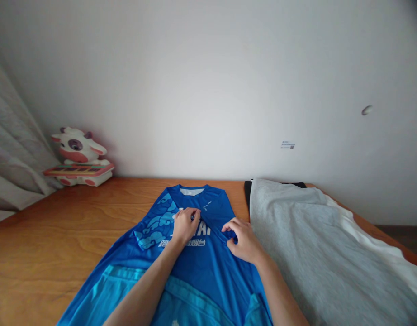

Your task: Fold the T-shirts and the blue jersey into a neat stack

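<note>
A blue shirt point(208, 262) with white lettering and a cloud pattern lies on the wooden table, collar toward the wall. Its left sleeve lies folded inward, and lighter blue fabric shows along the bottom. My left hand point(186, 224) rests on the chest lettering, fingers curled and pressed on the cloth; what they pinch is hidden. At the shirt's right side, my right hand point(240, 237) has its fingers bent around a fold of the blue fabric near the sleeve.
Grey cloth point(296, 226) lies at the right, over white fabric point(378, 244) and a black piece. A cow toy with a keyboard point(79, 158) stands at the back left by a curtain point(18, 149). The wooden table point(52, 235) meets the wall behind.
</note>
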`<state>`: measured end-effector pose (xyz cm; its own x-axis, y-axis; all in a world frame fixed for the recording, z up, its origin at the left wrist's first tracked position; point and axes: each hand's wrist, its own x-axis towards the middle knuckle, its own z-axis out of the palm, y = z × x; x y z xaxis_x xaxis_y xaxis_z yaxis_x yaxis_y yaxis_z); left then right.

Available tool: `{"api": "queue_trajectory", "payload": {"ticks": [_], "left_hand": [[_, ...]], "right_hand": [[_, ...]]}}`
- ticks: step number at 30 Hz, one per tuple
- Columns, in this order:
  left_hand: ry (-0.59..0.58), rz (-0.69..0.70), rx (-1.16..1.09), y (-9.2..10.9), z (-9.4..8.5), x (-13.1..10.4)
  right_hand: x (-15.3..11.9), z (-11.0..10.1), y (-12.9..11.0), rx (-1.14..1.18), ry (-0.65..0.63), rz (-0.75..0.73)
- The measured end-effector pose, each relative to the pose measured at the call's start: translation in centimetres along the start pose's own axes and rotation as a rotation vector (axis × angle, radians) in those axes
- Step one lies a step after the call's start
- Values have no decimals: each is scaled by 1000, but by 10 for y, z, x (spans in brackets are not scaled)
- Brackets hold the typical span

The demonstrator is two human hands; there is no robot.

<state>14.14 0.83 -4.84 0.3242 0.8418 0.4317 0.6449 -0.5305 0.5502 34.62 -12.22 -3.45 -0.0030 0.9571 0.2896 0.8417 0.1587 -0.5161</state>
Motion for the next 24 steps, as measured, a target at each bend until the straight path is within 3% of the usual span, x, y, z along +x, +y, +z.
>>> {"api": "queue_trajectory", "payload": {"ticks": [4, 10, 16, 24], "left_hand": [[-6, -12, 14, 3, -2, 0], [-2, -29, 16, 3, -1, 0], [22, -46, -19, 3, -2, 1], [82, -100, -75, 3, -5, 1]], "right_hand": [[-5, -4, -9, -64, -66, -38], [-2, 0, -4, -81, -51, -61], [0, -3, -10, 105, 18, -89], [0, 4, -10, 166, -1, -91]]}}
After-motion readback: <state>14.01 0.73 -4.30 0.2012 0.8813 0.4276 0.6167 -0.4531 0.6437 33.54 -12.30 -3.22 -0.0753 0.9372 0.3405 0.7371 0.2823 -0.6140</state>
